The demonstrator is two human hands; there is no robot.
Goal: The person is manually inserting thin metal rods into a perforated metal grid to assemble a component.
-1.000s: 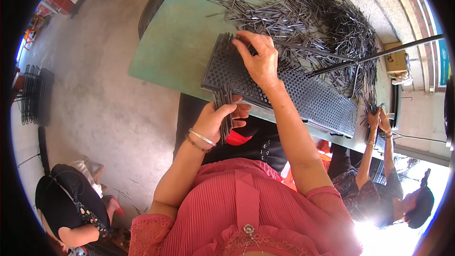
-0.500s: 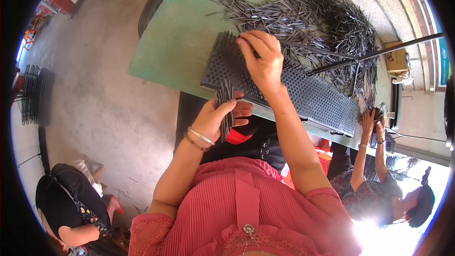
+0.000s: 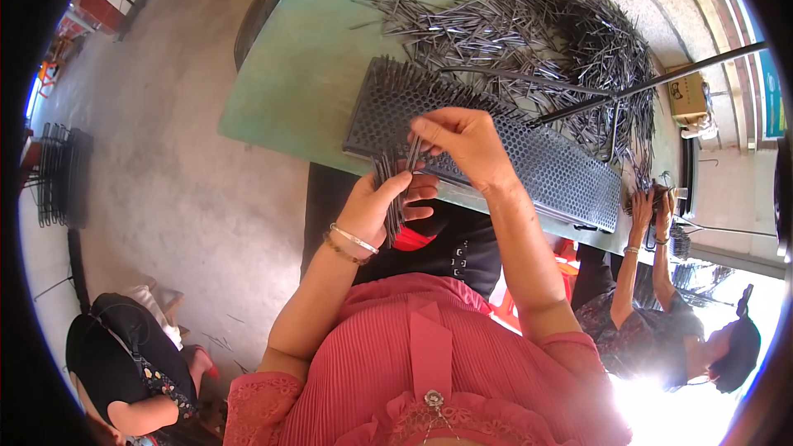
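Our hands meet at the near edge of the board (image 3: 570,172): the left hand (image 3: 363,211) grips a bundle (image 3: 385,170) of thin, straight, dark rods, thumb across it, while the right hand (image 3: 467,149) pinches rods (image 3: 414,154) at the bundle's upper end. Long, flat and black, the board lies on the smooth green worktop (image 3: 289,74), riddled with round holes like honeycomb; upright rods bristle at its left end and far side. Beyond it, loose rods form a tangled, glinting heap (image 3: 512,16).
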